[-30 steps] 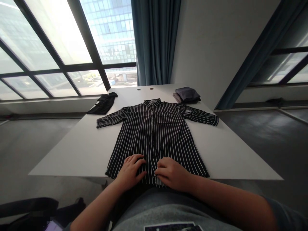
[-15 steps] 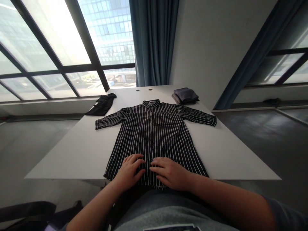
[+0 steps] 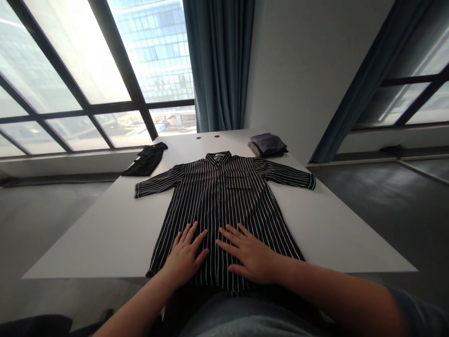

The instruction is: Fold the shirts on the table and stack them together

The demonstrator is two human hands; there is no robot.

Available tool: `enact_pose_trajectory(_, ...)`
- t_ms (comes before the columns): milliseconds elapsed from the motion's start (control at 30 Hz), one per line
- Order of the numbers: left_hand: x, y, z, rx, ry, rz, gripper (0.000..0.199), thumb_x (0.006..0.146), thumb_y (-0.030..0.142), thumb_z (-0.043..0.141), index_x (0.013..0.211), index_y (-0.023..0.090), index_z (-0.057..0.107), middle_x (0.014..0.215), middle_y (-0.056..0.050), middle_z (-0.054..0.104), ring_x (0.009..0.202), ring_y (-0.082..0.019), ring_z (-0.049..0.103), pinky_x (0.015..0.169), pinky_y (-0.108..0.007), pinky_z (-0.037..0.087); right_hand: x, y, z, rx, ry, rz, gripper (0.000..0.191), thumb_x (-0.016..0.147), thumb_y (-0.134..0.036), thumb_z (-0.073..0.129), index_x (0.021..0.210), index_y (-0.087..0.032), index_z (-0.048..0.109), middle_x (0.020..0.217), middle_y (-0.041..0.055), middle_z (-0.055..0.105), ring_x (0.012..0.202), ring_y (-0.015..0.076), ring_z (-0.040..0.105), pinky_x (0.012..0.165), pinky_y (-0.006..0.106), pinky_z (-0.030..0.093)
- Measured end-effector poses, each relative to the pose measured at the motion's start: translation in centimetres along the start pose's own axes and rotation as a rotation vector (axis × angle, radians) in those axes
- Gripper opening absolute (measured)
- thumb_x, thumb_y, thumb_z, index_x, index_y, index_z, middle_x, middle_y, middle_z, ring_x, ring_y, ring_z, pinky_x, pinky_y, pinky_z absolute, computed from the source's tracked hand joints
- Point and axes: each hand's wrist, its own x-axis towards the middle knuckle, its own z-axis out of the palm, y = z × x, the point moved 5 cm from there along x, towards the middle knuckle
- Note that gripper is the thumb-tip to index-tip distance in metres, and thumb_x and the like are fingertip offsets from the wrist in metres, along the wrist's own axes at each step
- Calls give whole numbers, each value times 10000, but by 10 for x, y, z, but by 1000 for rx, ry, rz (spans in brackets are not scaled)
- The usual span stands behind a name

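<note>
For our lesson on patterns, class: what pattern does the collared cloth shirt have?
The collared cloth shirt is black with thin white stripes, best seen in the head view.

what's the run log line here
left hand: open, on striped shirt | right hand: open, on striped shirt | striped shirt: spread on table

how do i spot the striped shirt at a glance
Start at the white table. A shirt lies spread flat on it, under the left hand and right hand. Unlike the black garment and the grey folded stack beyond it, it has white stripes.
</note>
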Motion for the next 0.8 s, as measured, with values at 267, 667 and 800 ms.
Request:
enact_pose_trajectory(267, 140, -63, -26, 81, -211, -165, 657, 1054, 577, 394, 1580, 190, 464, 1703, -177, 345, 1571, -384, 319, 1226, -566, 316, 82, 176, -72, -192, 63, 459, 736, 1083, -589, 327, 1673, -151, 319, 1759, 136, 183, 1640, 339, 59, 1317, 545, 76)
enact_pose_trajectory(667, 311, -160, -9, 157, -151, -373, 693, 1063, 550, 261, 1638, 186, 395, 1757, -134, 214, 1620, -371, 163, 1278, -588, 173, 128, 322, -88, -186, 96, 816, 697, 1076, -615, 235, 1699, -301, 227, 1781, 85, 117, 1636, 350, 80, 1281, 629, 94)
enact_pose_trajectory(800, 326, -197, -3, 139, -193, -517, 684, 1048, 554, 237, 1642, 260, 408, 1765, -117, 180, 1617, -431, 127, 1233, -723, 165, 120, 336, -79, -209, 114, 835, 688, 1068, -638, 219, 1694, -353, 227, 1785, 44, 102, 1637, 334, 97, 1294, 601, 83)
